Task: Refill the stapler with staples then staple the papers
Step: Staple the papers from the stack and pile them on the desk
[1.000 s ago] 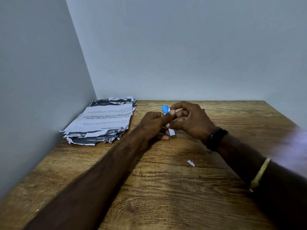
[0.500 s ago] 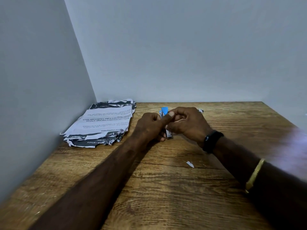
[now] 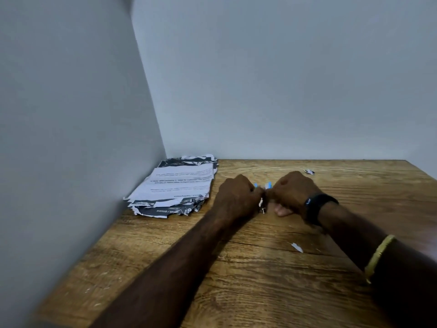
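I have both hands' fingers (image 3: pixel 256 194) pinched on the small stapler (image 3: pixel 262 202) right of the papers (image 3: pixel 179 185); light, rigid, slippery, best gripped by its sides.

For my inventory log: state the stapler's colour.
Blue, with silvery metal; the stapler shows only in the head view, mostly hidden by both hands.

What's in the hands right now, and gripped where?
Both hands, left and right, pinch the small blue-and-silver stapler between them; exact grip points are hidden.

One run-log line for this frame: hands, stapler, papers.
left hand: closed on stapler | right hand: closed on stapler | stapler: mostly hidden, blue showing | papers: stacked left, untouched
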